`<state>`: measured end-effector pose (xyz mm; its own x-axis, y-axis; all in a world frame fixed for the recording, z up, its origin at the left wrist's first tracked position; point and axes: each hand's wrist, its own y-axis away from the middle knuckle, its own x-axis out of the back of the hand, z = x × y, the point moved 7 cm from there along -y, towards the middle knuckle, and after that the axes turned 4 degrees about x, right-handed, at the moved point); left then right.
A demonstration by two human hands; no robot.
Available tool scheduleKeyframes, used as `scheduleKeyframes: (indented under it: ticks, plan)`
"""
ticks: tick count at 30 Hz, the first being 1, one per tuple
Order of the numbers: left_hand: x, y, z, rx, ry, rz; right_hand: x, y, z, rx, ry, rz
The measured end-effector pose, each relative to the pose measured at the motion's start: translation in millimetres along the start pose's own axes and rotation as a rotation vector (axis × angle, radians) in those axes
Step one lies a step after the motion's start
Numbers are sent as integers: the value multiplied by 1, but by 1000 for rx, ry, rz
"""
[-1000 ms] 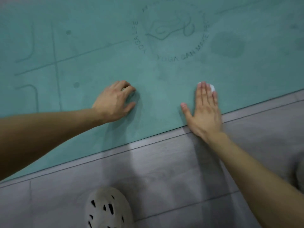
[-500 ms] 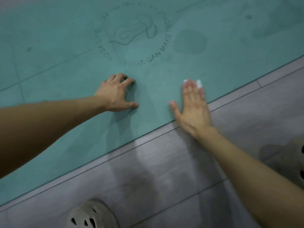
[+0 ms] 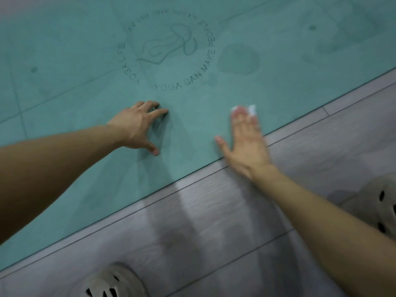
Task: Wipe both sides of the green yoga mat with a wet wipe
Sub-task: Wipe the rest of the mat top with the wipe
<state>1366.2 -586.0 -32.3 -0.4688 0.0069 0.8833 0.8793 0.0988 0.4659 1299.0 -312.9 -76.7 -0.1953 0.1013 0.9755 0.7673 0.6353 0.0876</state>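
Currently right hand (image 3: 246, 142), fingers flat, presses wet wipe (image 3: 251, 109) at near edge of green yoga mat (image 3: 85, 39); left hand (image 3: 137, 127), spread, empty, braces. Best: even pressure, overlapping strokes.

- Dim, flat indoor light, cool cast over the green yoga mat (image 3: 64, 50).
- Soft shadow just right of the left hand (image 3: 137, 125); pale sheen & dark patch on the near floor (image 3: 214, 232).
- Right hand (image 3: 246, 142) & wet wipe (image 3: 252, 109) motion-blurred; wide-angle bend at edges.
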Motion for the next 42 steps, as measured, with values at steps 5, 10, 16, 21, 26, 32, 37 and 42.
scheduleKeyframes:
  ticks: [5,10,16,21,26,32,37,42]
  plan:
    - [-4,2,-3,19,27,15,-33,39,-121,656,26,-149]
    - [0,-1,1,12,40,25,7,-40,16,315,102,-123]
    - [2,-4,-2,21,49,35,9,-60,9,158,39,-83]
    - [13,-8,-3,51,122,39,-13,-11,-85,901,85,-217]
    - [19,-19,-6,200,150,17,25,-137,47,268,86,-123]
    - [17,-39,-15,401,183,-156,2,-98,-42,702,75,-182]
    - [17,-40,-17,406,154,-133,16,-154,-18,870,139,-231]
    - [19,-40,-14,419,163,-140,36,-242,40,321,92,-162]
